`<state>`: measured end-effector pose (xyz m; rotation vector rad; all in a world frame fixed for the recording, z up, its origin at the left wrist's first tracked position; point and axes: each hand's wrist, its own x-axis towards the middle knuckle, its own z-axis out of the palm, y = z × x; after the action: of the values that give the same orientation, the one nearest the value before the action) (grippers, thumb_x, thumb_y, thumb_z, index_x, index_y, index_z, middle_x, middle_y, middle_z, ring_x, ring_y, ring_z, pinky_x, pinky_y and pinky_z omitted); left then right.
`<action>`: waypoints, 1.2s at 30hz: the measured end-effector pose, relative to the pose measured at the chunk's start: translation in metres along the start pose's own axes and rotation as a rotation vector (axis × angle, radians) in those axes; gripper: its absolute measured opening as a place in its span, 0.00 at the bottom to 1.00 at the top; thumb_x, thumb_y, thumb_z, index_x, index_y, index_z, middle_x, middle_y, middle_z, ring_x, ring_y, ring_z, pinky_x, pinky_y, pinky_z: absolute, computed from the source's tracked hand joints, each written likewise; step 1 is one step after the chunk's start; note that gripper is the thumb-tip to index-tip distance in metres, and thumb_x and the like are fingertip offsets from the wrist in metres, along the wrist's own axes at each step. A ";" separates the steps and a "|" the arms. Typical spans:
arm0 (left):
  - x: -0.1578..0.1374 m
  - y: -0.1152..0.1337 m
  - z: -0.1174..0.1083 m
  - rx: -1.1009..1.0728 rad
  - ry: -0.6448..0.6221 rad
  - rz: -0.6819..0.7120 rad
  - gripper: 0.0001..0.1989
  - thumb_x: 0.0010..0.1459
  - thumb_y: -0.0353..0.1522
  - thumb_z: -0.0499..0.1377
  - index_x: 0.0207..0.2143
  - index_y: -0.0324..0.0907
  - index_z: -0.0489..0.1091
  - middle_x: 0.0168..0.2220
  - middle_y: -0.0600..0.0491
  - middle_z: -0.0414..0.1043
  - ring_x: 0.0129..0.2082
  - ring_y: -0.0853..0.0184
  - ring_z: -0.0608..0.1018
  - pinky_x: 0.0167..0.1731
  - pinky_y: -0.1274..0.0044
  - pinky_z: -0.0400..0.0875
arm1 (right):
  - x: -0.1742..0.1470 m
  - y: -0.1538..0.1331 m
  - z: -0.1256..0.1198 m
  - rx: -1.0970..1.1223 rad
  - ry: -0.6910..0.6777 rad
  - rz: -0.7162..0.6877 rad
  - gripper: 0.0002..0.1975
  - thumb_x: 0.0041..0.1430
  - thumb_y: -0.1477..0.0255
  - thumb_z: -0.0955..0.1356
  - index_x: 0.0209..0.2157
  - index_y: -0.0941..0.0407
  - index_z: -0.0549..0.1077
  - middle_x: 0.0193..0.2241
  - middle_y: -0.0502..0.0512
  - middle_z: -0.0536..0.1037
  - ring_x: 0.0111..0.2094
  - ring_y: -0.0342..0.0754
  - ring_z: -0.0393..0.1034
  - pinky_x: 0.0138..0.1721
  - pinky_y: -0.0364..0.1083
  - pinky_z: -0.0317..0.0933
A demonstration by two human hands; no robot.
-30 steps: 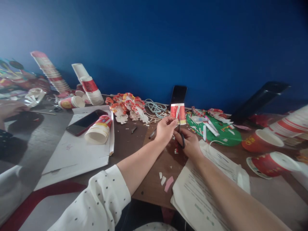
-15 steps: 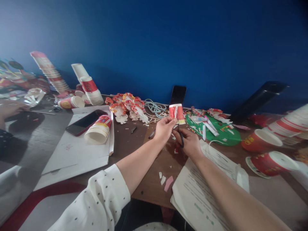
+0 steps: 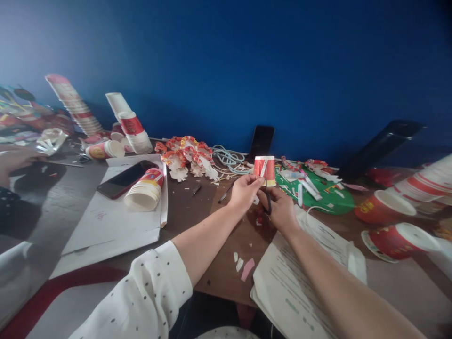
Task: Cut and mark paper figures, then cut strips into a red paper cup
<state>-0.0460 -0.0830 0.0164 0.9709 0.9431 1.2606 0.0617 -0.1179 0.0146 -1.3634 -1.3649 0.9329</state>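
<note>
Over the middle of the brown table, my left hand [image 3: 244, 192] pinches a red and white paper cup [image 3: 270, 170] near its lower left edge. The cup is held upside down, and a white strip runs slantwise across its side. My right hand [image 3: 280, 207] is closed around the black handles of a pair of scissors [image 3: 269, 203]. The scissors point up at the cup, with the blades against its side; how far they are apart I cannot make out. Beyond the hands, a dark phone [image 3: 262, 140] leans against the blue wall.
Cut red and white paper shapes [image 3: 189, 157] lie left of the cup, near a pale blue cord [image 3: 228, 159]. A green mat [image 3: 328, 197] holds scraps and tubes. Printed papers [image 3: 293, 282] lie under my right arm. A phone [image 3: 123, 180] and cups [image 3: 143, 195] rest on a box lid at left.
The paper cup has shifted slightly right and down, and its side has turned a little. Both hands keep their grip, with the scissors still at the cup.
</note>
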 end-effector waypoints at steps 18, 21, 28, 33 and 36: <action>-0.001 -0.001 0.002 0.007 0.035 -0.002 0.15 0.45 0.42 0.66 0.26 0.40 0.69 0.15 0.58 0.66 0.16 0.73 0.69 0.19 0.81 0.64 | -0.002 0.000 0.001 -0.013 0.032 -0.016 0.21 0.48 0.54 0.70 0.29 0.59 0.76 0.13 0.48 0.68 0.14 0.42 0.61 0.15 0.41 0.54; -0.001 -0.002 0.002 -0.009 0.022 0.011 0.14 0.46 0.41 0.65 0.26 0.40 0.69 0.16 0.58 0.66 0.16 0.73 0.69 0.21 0.80 0.64 | -0.002 0.000 0.002 -0.007 0.038 -0.022 0.21 0.47 0.53 0.70 0.28 0.59 0.76 0.13 0.48 0.67 0.14 0.42 0.60 0.15 0.41 0.53; 0.004 -0.008 0.001 -0.013 0.014 0.066 0.12 0.48 0.39 0.64 0.26 0.40 0.69 0.18 0.57 0.67 0.17 0.75 0.68 0.22 0.81 0.63 | -0.002 -0.001 0.001 -0.036 0.061 -0.070 0.20 0.48 0.54 0.70 0.23 0.59 0.74 0.13 0.47 0.66 0.15 0.40 0.58 0.17 0.40 0.52; 0.004 -0.009 0.001 -0.009 0.004 0.079 0.11 0.48 0.38 0.63 0.26 0.39 0.69 0.18 0.57 0.66 0.17 0.76 0.67 0.22 0.82 0.61 | 0.000 0.002 -0.001 -0.098 0.051 -0.131 0.18 0.49 0.57 0.70 0.24 0.59 0.76 0.15 0.47 0.67 0.18 0.41 0.58 0.19 0.41 0.53; 0.003 -0.007 0.001 -0.001 0.002 0.076 0.11 0.49 0.38 0.62 0.26 0.39 0.69 0.17 0.58 0.66 0.17 0.76 0.66 0.21 0.82 0.60 | 0.002 0.005 -0.002 -0.130 0.071 -0.160 0.16 0.49 0.59 0.70 0.25 0.59 0.77 0.17 0.48 0.69 0.21 0.42 0.60 0.22 0.41 0.55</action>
<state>-0.0424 -0.0803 0.0099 1.0131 0.9147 1.3252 0.0656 -0.1156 0.0101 -1.3489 -1.4773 0.6935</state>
